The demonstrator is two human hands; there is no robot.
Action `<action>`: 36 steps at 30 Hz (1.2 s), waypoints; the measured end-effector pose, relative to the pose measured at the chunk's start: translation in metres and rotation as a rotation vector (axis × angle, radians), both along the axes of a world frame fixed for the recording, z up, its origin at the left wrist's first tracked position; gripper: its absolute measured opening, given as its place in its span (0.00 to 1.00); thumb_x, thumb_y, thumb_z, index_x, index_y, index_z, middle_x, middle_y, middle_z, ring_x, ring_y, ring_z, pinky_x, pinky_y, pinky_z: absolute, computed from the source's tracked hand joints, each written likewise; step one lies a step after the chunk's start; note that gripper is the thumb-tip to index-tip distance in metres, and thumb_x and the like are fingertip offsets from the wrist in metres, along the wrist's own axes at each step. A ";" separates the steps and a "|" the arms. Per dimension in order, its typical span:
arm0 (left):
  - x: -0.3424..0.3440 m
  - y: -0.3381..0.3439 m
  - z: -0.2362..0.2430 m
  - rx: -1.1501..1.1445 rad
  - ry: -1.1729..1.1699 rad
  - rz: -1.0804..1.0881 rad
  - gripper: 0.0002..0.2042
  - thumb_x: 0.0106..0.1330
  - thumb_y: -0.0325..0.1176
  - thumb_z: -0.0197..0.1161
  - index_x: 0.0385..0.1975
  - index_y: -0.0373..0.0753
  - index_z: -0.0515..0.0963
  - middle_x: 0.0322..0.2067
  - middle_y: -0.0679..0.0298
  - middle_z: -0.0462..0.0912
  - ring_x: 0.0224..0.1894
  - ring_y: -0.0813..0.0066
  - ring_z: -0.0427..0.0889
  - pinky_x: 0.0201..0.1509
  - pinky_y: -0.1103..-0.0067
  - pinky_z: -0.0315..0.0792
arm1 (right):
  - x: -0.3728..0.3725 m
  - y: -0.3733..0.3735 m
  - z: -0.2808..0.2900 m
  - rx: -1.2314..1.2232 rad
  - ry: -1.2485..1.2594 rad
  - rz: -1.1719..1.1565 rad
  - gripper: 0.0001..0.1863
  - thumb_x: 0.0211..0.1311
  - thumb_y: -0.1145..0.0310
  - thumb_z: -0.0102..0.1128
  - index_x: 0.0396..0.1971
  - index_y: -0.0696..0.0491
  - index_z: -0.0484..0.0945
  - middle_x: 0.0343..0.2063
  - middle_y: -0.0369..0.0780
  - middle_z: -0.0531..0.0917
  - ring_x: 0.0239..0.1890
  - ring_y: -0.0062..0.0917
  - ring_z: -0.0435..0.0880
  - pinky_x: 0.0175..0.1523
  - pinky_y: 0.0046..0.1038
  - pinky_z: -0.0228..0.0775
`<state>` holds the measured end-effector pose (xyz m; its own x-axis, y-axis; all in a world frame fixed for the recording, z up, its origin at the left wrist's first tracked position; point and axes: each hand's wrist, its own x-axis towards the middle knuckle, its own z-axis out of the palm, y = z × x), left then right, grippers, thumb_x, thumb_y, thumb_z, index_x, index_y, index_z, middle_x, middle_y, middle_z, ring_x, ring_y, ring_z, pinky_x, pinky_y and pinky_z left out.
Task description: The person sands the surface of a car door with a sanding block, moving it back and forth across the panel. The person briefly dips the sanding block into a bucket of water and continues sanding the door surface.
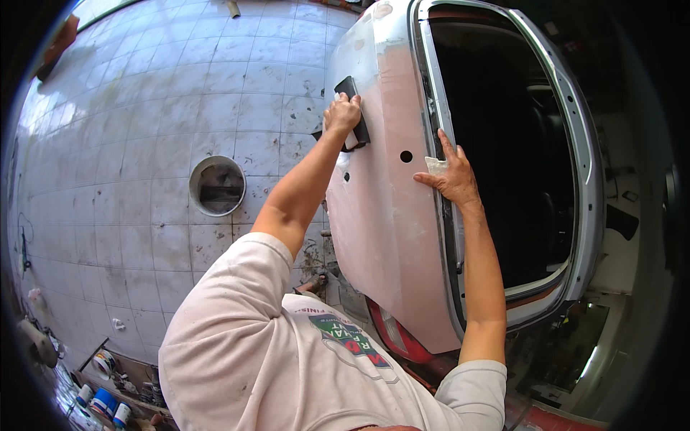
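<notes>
We see the left hand (343, 115) clenched on a black sanding block (353, 111), its fingers wrapped over the block's middle so that the top end stands clear above the knuckles and the lower end shows below the palm. The block lies flat against the car panel (381, 215), near the panel's upper left edge, with a scrap of white material caught between hand and block. The right hand (451, 174) is spread, fingers apart, and rests flat at the panel's right margin, the fingertips reaching the edge of the door opening (510, 158); a small pale piece (435, 165) lies under its thumb and forefinger, and we cannot tell what it is. Between the two hands, a round dark hole (406, 156) pierces the panel.

The panel is coated in dull pink filler over most of its face, with grey-white patches toward its top. To its right, the silver door frame (586, 165) curves round the dark cabin interior. Below the panel, a red tail light (392, 332) shows in part.

Left of the car, we note a tiled wall (144, 144), stained, with a round opening (217, 185) set in it. In the lower left corner, several paint cans (104, 399) stand on the floor. Both forearms rise from a pale T-shirt (251, 359).
</notes>
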<state>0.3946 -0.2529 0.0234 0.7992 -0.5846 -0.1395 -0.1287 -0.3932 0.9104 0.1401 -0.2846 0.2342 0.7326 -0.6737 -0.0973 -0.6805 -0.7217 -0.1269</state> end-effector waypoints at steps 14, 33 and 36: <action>-0.064 0.045 -0.013 -0.027 -0.093 0.022 0.31 0.79 0.52 0.44 0.69 0.33 0.69 0.60 0.41 0.78 0.63 0.45 0.76 0.69 0.58 0.62 | -0.013 -0.006 -0.012 -0.041 -0.072 0.027 0.73 0.25 0.22 0.75 0.77 0.38 0.59 0.61 0.63 0.74 0.64 0.59 0.77 0.62 0.55 0.76; -0.363 0.199 0.036 -0.224 -0.318 0.161 0.29 0.79 0.49 0.45 0.69 0.31 0.70 0.67 0.44 0.72 0.71 0.50 0.68 0.74 0.64 0.55 | -0.080 0.013 -0.011 0.079 -0.131 0.028 0.82 0.30 0.36 0.86 0.78 0.60 0.39 0.59 0.61 0.79 0.63 0.46 0.81 0.70 0.38 0.71; -0.344 0.189 0.032 -0.228 -0.304 0.188 0.28 0.78 0.48 0.46 0.67 0.33 0.72 0.67 0.45 0.73 0.70 0.51 0.69 0.74 0.63 0.56 | -0.081 0.007 -0.017 0.031 -0.183 0.033 0.80 0.31 0.37 0.86 0.78 0.61 0.45 0.58 0.59 0.80 0.62 0.45 0.82 0.68 0.37 0.73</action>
<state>0.0508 -0.0638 0.0555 0.8798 -0.4132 0.2349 -0.3497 -0.2281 0.9087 0.0591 -0.2777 0.2169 0.7614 -0.6480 0.0187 -0.6204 -0.7367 -0.2691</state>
